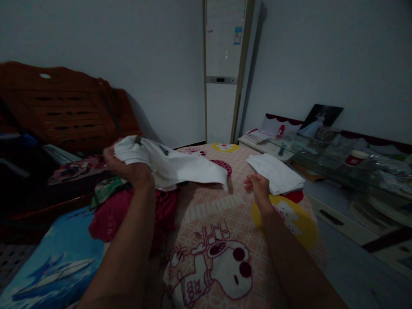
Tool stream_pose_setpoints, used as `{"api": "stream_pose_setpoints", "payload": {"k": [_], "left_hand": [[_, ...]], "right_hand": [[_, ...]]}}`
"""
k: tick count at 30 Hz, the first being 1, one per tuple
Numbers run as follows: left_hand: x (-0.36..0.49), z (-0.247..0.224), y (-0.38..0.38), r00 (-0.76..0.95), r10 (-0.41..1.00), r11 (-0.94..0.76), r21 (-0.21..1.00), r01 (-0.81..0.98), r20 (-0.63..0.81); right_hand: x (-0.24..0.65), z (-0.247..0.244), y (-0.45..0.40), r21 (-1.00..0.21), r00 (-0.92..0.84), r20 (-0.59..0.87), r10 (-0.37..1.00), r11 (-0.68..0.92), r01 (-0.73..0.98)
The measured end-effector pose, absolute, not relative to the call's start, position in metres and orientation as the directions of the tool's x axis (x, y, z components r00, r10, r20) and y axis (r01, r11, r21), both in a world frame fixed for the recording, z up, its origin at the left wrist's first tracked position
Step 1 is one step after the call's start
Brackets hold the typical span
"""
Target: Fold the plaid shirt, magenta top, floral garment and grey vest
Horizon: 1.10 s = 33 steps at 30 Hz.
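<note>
A white garment (189,167) hangs from my left hand (130,169), whose fingers are wrapped in its bunched end; its other end stretches right over the patterned cloth (222,210). My right hand (256,185) is closed above the cloth, its fingers curled in, and whether it holds anything is hard to make out. Just beyond and to the right of that hand lies a folded white garment (275,174). Below my left hand is a heap of dark red clothes (112,214) with a green piece (109,191) on it.
A wooden bench (71,111) stands at the left, with clothes on its seat. A blue printed cloth (64,257) lies at the lower left. On the right, a glass-topped cabinet (334,167) holds papers, a cup and a photo. A tall white unit (222,107) stands at the back.
</note>
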<state>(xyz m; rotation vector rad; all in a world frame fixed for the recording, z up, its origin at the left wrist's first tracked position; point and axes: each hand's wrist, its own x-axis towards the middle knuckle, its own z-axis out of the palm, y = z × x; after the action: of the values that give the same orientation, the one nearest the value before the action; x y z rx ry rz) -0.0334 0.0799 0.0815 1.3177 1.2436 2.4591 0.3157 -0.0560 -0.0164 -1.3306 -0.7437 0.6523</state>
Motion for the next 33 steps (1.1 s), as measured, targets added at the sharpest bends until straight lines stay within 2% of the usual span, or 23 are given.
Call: {"api": "stream_pose_setpoints", "payload": {"k": [2,3,4,6,9,12,15,17,19,22,25,28,30,33], "left_hand": [[-0.049,0.085,0.072,-0.67,0.191,-0.632,0.612,0.475,0.717],[-0.052,0.082,0.066,-0.642,0.132,-0.594,0.579,0.559,0.755],[-0.054,0.078,0.059,-0.575,0.15,-0.549,0.552,0.628,0.804],[-0.051,0.065,0.045,-0.425,0.302,-0.458,0.52,0.721,0.854],[-0.042,0.046,0.033,-0.275,0.541,-0.383,0.524,0.761,0.795],[-0.038,0.034,0.036,-0.179,0.639,-0.38,0.509,0.773,0.748],[-0.042,0.022,0.05,0.055,0.721,-0.399,0.349,0.848,0.691],[-0.048,0.011,0.06,0.156,0.791,-0.361,0.245,0.9,0.592],[-0.054,0.0,0.068,0.166,0.854,-0.291,0.187,0.938,0.493],[-0.06,-0.012,0.075,0.105,0.89,-0.202,0.176,0.963,0.444],[-0.058,-0.014,0.076,0.061,0.871,-0.179,0.199,0.964,0.488],[-0.049,-0.012,0.073,0.134,0.838,-0.254,0.161,0.954,0.529],[-0.044,-0.012,0.072,0.256,0.855,-0.329,0.09,0.94,0.451],[-0.041,-0.016,0.074,0.39,0.89,-0.395,-0.026,0.918,0.234]], "right_hand": [[0.314,-0.017,-0.056,-0.992,0.598,0.102,0.795,0.128,-0.001],[0.312,-0.018,-0.056,-0.992,0.589,0.103,0.801,0.127,0.0],[0.31,-0.018,-0.055,-0.992,0.58,0.103,0.808,0.126,0.001],[0.307,-0.021,-0.055,-0.993,0.556,0.099,0.825,0.116,0.006],[0.305,-0.025,-0.053,-0.996,0.53,0.08,0.844,0.083,0.017],[0.307,-0.029,-0.051,-0.997,0.536,0.073,0.841,0.055,0.05],[0.317,-0.028,-0.05,-0.976,0.602,0.156,0.783,0.026,0.218],[0.33,-0.026,-0.051,-0.889,0.657,0.332,0.676,-0.008,0.458],[0.351,-0.024,-0.056,-0.728,0.645,0.538,0.543,-0.086,0.68],[0.387,-0.025,-0.069,-0.531,0.586,0.691,0.424,-0.251,0.809],[0.414,-0.031,-0.082,-0.444,0.611,0.678,0.408,-0.436,0.783],[0.424,-0.035,-0.088,-0.354,0.649,0.598,0.471,-0.57,0.741],[0.425,-0.033,-0.087,-0.283,0.66,0.542,0.52,-0.626,0.726],[0.426,-0.026,-0.082,-0.202,0.682,0.467,0.562,-0.683,0.702]]}}
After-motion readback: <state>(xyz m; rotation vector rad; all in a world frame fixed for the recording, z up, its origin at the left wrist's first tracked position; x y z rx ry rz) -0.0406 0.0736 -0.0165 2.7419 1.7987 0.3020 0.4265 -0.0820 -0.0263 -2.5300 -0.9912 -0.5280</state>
